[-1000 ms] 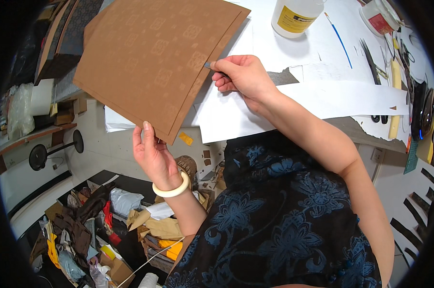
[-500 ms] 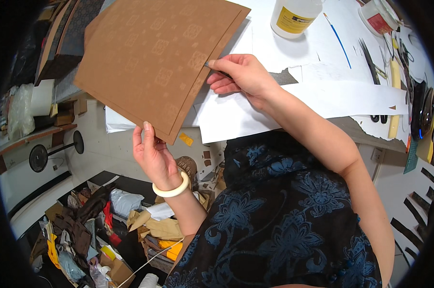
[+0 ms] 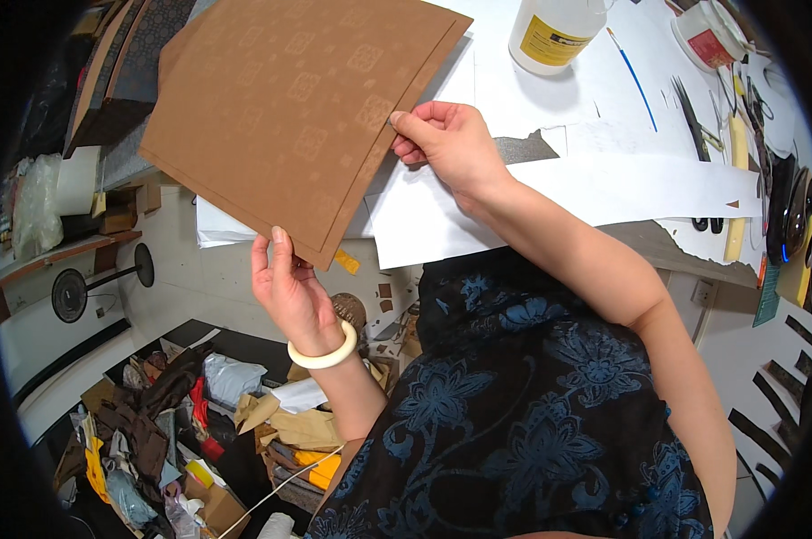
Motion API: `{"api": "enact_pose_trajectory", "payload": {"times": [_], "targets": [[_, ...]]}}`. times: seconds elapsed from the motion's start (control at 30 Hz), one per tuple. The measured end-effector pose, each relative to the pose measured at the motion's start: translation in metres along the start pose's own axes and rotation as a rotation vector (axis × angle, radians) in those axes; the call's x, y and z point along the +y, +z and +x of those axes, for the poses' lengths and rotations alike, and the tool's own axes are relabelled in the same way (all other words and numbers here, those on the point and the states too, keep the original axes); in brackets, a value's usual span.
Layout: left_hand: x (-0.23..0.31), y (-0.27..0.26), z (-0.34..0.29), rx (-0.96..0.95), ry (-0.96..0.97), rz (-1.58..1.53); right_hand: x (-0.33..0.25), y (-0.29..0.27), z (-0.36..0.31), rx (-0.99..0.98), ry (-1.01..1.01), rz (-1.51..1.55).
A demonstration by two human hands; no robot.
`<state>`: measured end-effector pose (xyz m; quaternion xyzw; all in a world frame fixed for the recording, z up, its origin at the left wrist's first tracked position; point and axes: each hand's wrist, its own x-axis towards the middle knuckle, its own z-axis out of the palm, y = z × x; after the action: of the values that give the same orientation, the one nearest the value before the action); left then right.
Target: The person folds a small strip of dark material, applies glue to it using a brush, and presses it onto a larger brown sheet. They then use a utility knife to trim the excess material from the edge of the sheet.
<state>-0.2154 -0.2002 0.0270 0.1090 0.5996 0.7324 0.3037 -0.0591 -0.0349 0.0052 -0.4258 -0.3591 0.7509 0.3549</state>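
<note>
A large brown panel [image 3: 262, 117], with embossed square motifs and a line running along its edges, is held tilted above the worktable. My left hand [image 3: 289, 292], with a cream bangle at the wrist, grips its near corner, the thumb on top and fingers beneath. My right hand [image 3: 451, 148] is closed at the panel's right edge, thumb and forefinger pinched there and the other fingers curled. Whether it holds anything besides that edge is hidden. Under my right forearm lies a long white paper strip [image 3: 639, 189].
On the white-covered table stand a yellow-labelled bottle [image 3: 550, 40] and a white tub [image 3: 707, 36]. A blue brush [image 3: 633, 81] and black tweezers [image 3: 691, 117] lie nearby. Dark boxes [image 3: 123, 72] are at far left. Bins of scraps [image 3: 172, 440] stand below left.
My right hand's fingers have curled in closer at the panel's edge; a dark sliver under its fingers no longer shows. Panel and left hand have shifted very slightly right.
</note>
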Motion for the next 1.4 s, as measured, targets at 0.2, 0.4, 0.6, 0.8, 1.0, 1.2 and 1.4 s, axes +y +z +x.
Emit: {"api": "enact_pose_trajectory", "payload": {"times": [0.2,0.4,0.6,0.8,1.0,1.2,1.4], "targets": [[-0.002,-0.004,0.001,-0.006,0.002,-0.002,0.0,0.0,-0.001,-0.004,-0.004,0.004],[0.001,0.001,0.001,0.036,0.002,-0.011,-0.015,-0.006,-0.004,-0.074,0.101,0.052],[0.0,-0.002,0.001,0.022,0.008,-0.023,-0.014,-0.009,0.001,-0.121,0.126,-0.019],[0.001,0.0,0.001,0.023,-0.001,-0.022,-0.009,-0.007,0.003,-0.097,0.114,-0.003],[-0.003,-0.004,0.002,0.006,0.005,-0.029,-0.007,-0.008,0.003,-0.103,0.102,0.001],[-0.001,-0.002,0.0,0.022,-0.014,-0.087,-0.014,-0.01,0.001,-0.157,0.129,0.024],[-0.011,0.006,-0.004,-0.012,0.017,-0.008,-0.005,-0.009,0.003,-0.121,0.104,0.005]]}}
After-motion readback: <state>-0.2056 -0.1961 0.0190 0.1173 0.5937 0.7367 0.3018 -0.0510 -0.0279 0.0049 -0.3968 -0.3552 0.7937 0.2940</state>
